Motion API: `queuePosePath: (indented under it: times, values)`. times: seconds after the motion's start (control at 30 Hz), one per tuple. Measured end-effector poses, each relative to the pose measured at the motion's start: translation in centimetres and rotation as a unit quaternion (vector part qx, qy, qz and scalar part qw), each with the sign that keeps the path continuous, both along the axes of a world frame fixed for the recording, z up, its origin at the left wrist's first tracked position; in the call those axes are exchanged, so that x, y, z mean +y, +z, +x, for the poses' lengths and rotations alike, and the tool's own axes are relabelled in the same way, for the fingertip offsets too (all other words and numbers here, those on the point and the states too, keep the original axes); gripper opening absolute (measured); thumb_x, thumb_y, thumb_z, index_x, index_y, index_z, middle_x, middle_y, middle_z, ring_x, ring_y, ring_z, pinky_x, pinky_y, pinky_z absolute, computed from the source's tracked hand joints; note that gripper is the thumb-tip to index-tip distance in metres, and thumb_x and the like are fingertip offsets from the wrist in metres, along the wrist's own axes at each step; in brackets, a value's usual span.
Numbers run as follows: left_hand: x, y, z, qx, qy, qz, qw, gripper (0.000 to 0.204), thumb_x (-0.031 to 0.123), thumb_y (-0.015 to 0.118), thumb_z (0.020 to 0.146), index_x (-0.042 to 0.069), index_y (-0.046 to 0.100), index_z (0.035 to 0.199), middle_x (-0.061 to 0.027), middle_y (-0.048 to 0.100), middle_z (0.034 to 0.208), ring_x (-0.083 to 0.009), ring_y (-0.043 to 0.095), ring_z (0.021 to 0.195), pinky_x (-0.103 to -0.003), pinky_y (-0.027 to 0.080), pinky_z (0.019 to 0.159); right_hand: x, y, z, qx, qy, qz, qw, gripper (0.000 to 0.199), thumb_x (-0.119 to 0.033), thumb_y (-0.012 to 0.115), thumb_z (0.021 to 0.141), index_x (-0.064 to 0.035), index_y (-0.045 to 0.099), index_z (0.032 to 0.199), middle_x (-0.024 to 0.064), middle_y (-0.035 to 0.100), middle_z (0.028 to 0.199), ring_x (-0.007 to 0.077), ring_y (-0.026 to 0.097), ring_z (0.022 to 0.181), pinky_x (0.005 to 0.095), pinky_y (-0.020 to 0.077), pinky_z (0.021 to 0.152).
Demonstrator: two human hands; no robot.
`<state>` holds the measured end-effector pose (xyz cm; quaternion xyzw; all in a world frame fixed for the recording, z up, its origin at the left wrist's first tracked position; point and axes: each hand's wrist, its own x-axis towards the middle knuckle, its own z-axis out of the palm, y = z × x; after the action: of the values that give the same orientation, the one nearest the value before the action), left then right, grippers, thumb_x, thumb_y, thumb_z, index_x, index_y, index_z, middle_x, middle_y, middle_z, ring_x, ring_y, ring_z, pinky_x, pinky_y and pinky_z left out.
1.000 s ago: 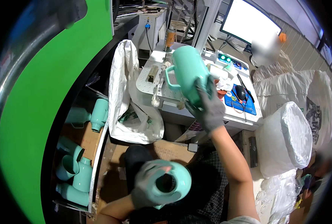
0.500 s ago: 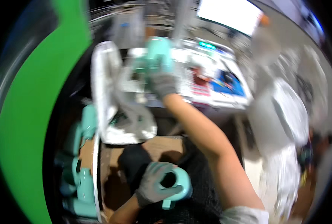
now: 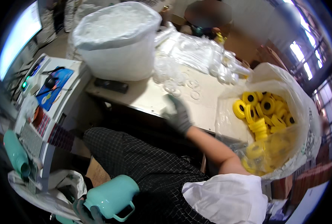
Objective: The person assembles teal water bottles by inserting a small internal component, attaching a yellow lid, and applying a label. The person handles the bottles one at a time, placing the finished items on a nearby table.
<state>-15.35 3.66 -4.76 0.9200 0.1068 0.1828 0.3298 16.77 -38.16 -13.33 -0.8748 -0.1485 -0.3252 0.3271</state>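
One mint-green jug [image 3: 113, 196] sits low on the person's left, glossy and smooth, with pale highlights along its rounded body. It is tilted, its rounded base toward the upper right and its mouth end down by the left grip [image 3: 84, 213]. A looped handle [image 3: 133, 210] of the same green points toward the lower right. The left grip, in a grey glove, is closed around the mouth end. Whether the base rests on the checked trousers [image 3: 136, 149] cannot be told. Just beyond the left grip is the rim of a white sack [image 3: 75, 178].

The right grip [image 3: 178, 115], also gloved, reaches over the front edge of the pale desk [image 3: 143, 99]; its fingers are blurred, so I cannot tell whether they hold anything. That edge slants down to the right, with a dark gap between it and the knees. Near the fingertips lie clear rings [image 3: 196, 98], and smooth desk top shows between them and a clear bag of yellow caps [image 3: 267, 106] on the right. A dark box [image 3: 111, 85] lies along the left end, beside a tall white tub [image 3: 117, 61].

Farther left, a second green jug [image 3: 14, 147] lies at the edge of a white machine bench [image 3: 65, 106] carrying a blue mat [image 3: 55, 89], near a lit screen [image 3: 20, 41].
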Motion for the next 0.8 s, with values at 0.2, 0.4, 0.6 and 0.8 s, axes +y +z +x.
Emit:
queuePosePath:
  times: [0.2,0.4,0.6,0.8]
  values:
    - [0.9,-0.2,1.1,-0.059,0.132,-0.092,0.985,0.044,0.033,0.063,0.105,-0.003,0.06,0.13,-0.0225,0.061,0.129,-0.0322,0.057,0.111,-0.048,0.048,0.096,-30.5,-0.1,-6.3,0.262,-0.501,-0.23,0.792,0.034,-0.02,0.064,0.092,-0.0082,0.068,0.123,0.0156,0.065,0.128,0.0354,0.062,0.119,0.0464,0.0501,0.099]
    - [1.8,-4.9,4.4,-0.086,0.171,-0.135,0.972,0.06,0.043,0.051,0.107,-0.001,0.048,0.148,-0.0219,0.057,0.141,-0.032,0.057,0.125,-0.046,0.046,0.108,-35.0,-4.1,-5.9,0.288,-0.539,-0.321,0.724,0.067,-0.041,0.069,0.089,-0.0119,0.05,0.147,0.0133,0.061,0.136,0.0311,0.061,0.123,0.048,0.0522,0.097]
    - [-4.6,-6.8,2.8,-0.134,0.142,-0.259,0.946,0.064,0.04,0.052,0.107,-0.002,0.041,0.155,-0.0206,0.05,0.151,-0.0285,0.053,0.135,-0.045,0.047,0.112,-39.8,-0.8,-4.4,0.045,-0.483,-0.258,0.836,0.058,-0.044,0.076,0.086,-0.0072,0.071,0.13,0.0164,0.073,0.105,0.0334,0.069,0.099,0.0458,0.0539,0.09]
    - [-7.1,-9.4,4.3,-0.178,0.111,-0.424,0.881,0.038,0.019,0.051,0.108,0.0,0.051,0.141,-0.0104,0.063,0.132,-0.0214,0.061,0.119,-0.036,0.05,0.103,-10.0,3.1,0.2,0.101,0.037,0.334,0.937,0.048,-0.022,0.068,0.101,0.0044,0.059,0.139,0.0145,0.072,0.12,0.0209,0.07,0.102,0.0346,0.0578,0.09]
